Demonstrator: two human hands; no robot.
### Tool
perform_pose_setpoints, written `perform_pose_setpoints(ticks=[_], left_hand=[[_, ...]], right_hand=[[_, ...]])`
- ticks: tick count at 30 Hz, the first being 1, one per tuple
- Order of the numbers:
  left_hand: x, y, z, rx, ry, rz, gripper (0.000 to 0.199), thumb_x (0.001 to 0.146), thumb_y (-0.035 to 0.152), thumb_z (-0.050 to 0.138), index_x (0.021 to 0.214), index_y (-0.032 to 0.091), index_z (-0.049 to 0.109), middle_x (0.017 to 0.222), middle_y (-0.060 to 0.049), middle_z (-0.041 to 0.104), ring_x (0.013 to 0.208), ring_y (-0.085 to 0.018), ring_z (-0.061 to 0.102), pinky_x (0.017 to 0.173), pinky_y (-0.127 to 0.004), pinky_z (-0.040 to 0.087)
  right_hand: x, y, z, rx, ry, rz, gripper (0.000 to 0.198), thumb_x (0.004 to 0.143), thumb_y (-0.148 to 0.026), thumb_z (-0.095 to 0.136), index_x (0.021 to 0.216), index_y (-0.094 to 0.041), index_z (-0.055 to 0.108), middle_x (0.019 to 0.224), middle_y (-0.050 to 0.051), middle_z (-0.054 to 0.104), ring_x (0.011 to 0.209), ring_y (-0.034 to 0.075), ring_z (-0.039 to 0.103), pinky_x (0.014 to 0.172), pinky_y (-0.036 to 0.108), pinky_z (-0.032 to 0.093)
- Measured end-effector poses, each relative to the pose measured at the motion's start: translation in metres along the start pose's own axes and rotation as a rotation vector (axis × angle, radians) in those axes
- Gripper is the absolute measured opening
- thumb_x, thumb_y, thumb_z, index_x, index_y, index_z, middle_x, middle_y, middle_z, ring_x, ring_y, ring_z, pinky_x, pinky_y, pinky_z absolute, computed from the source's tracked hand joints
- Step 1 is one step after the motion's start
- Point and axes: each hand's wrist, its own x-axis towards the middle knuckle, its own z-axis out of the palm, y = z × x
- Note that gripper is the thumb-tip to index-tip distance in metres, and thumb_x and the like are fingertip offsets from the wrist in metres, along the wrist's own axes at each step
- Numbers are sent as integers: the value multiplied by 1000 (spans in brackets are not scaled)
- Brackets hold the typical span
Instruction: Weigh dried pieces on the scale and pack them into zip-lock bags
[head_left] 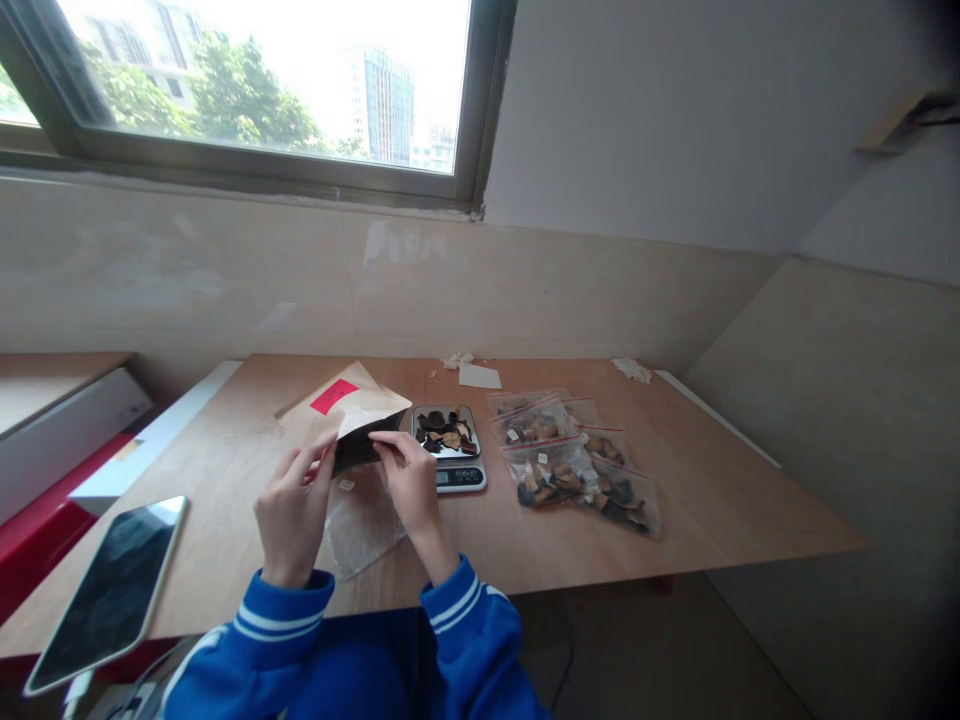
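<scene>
In front of me, my left hand [294,505] pinches the left end of a dark, flat piece [352,448] with a whitish upper part. My right hand [411,482] grips the same piece at its right side, thumb and finger closed. Whether it is a sheet or a small pouch, I cannot tell. Just behind it lies a tan paper bag [358,390] with a red label. Under my hands, a clear plastic bag [364,530] rests flat. Beside my right hand stands a digital kitchen scale [471,478], with dark and tan dried slices [448,430] on its plate.
Several clear zip bags [551,470] of dried slices are piled right of the scale. A white card [480,376] and crumpled tissue [631,370] lie toward the back of the wooden table [720,500]. A tablet [112,580] with a cable overhangs the front left edge.
</scene>
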Motion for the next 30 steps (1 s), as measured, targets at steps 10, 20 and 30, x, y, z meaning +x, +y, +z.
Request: perform_pose_setpoints(ticks=[10,20,30], left_hand=[[4,0,-1,12,18,4,30,91,43,53,103,24,72,83,0,68,61,-10,62,57,-20,44],[7,-3,0,9,3,-7,33,91,46,52,105,24,72,87,0,69,61,-10,63,57,-20,46],[8,-5,2,9,5,-16,39,90,52,49,104,24,72,89,-1,70,64,-12,64,58,-22,46]], right_hand=[[64,101,-113,196,490,357,38,63,-43,75,85,-12,69,85,10,73,73,19,67,71,35,57],[87,157,-116,-20,228,365,16,58,-28,74,68,-15,70,70,7,72,62,19,64,64,34,54],[74,162,-142,-128,245,326,27,69,-40,68,80,-16,67,82,11,73,74,22,66,70,34,52]])
